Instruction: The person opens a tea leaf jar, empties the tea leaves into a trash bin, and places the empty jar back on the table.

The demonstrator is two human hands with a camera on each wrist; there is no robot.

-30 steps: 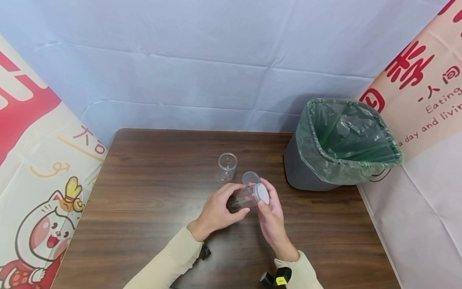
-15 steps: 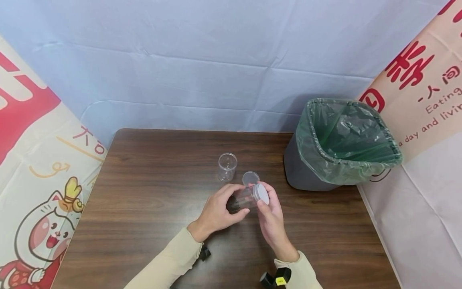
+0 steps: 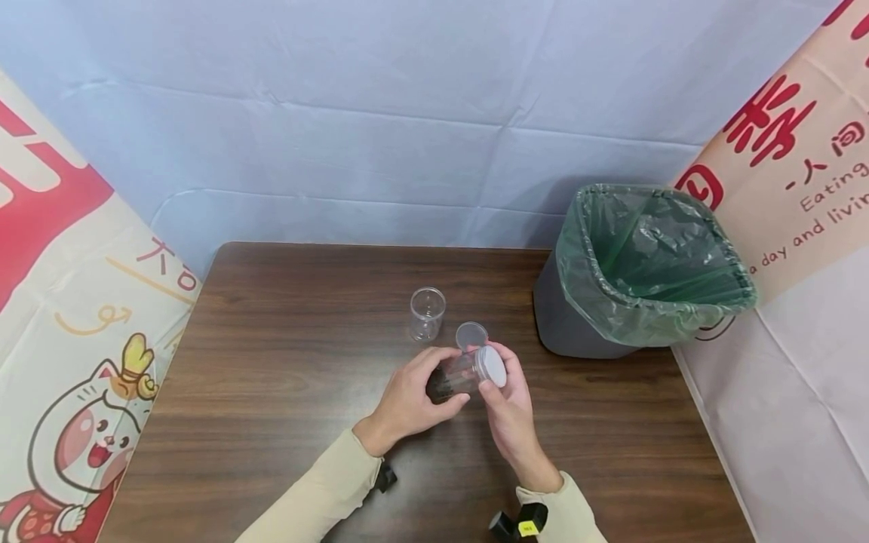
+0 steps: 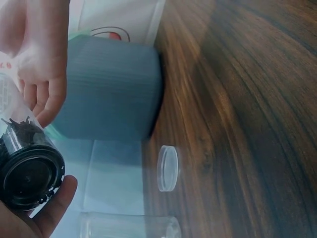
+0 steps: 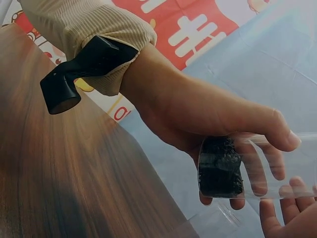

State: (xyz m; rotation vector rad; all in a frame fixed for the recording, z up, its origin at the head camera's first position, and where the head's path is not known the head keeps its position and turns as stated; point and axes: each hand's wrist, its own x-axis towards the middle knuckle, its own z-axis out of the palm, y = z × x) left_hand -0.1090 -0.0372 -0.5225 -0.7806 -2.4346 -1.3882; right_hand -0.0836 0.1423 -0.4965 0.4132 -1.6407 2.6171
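Note:
A clear jar [image 3: 458, 375] with dark, dry flakes gathered at its base is held tilted above the table. My left hand [image 3: 410, 392] grips it around the base end, thumb below and fingers over the top. At the other end, my right hand [image 3: 511, 411] holds the pale lid [image 3: 495, 366], its thumb near the lower rim. In the left wrist view the dark flakes [image 4: 25, 131] show through the jar wall. Just beyond the hands, a loose clear lid [image 3: 471, 334] lies on the table, beside a second clear jar [image 3: 427, 315] standing upright without contents.
A grey bin [image 3: 573, 313] with a green liner [image 3: 668, 260] stands at the table's back right. Bare wood table [image 3: 292, 324] spreads to the left of the hands. Cloth sheets hang behind and at both sides.
My right fingers and thumb have shifted slightly down around the lid. The left hand and jar stay in nearly the same place.

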